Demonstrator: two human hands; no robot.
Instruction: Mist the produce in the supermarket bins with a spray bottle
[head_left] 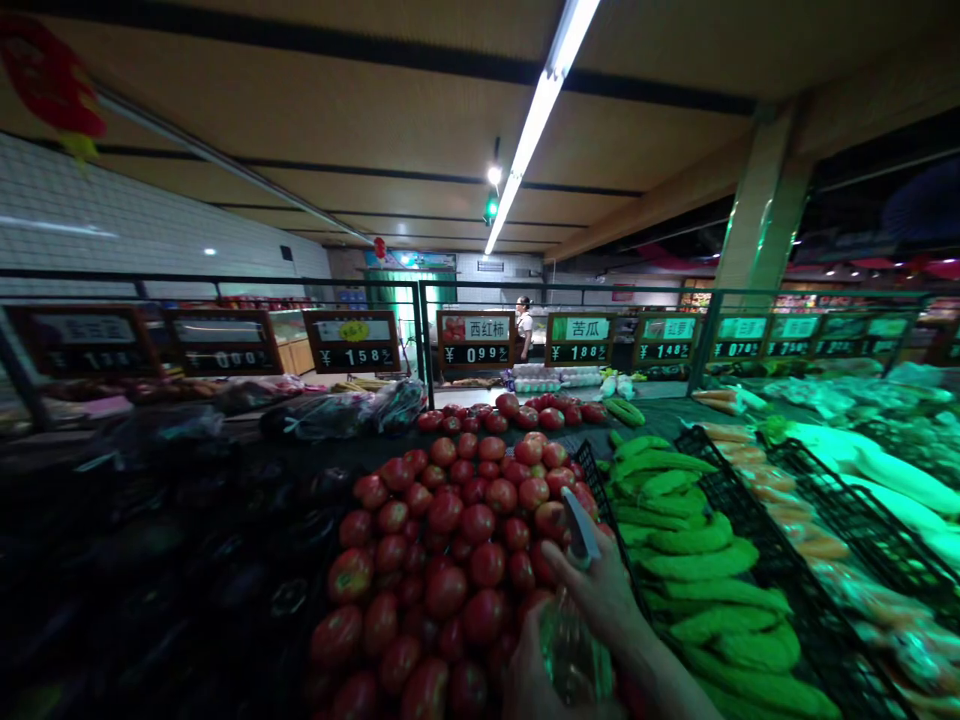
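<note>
The person's right hand [596,600] had its fingers [570,570] clenched on a clear plastic bottle [571,650], held just above a heap of red tomatoes [442,560]. The left hand [529,675] lay against the bottle, its grip impossible to tell.

The dark-covered worktop [375,440] carries a heap of red tomatoes [442,560], black plastic crates [720,480] of green bitter melons [697,565], and tied plastic bags [322,418].

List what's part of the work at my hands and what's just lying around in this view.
In use: left hand and right hand gripping a clear plastic bottle, beside red tomatoes.
Just there: green bitter melons in a black crate, price signs, a person beyond.
</note>
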